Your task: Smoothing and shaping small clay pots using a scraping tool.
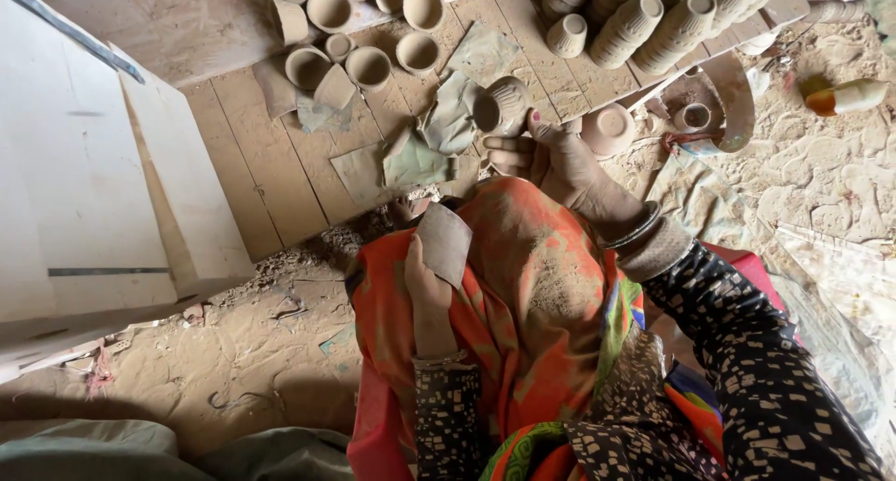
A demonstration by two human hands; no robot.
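My left hand [427, 290] rests on the orange cloth over my lap [527, 285] and holds a flat brown piece of paper or card [444, 242] upright. My right hand [551, 159] reaches forward and grips a ribbed raw clay cup [501, 104] by its side, at the edge of the wooden board [271, 164]. Bangles sit on my right wrist. Several torn greenish paper pieces [415, 159] lie on the board just left of that cup.
Several unfired clay cups [369, 66] stand open-side up at the board's far end, and stacks of ribbed cups [644, 24] lie on their sides at the upper right. A small bowl [609, 128] and a yellow-orange bottle [845, 97] sit on the sandy ground. Pale wooden panels [84, 182] stand left.
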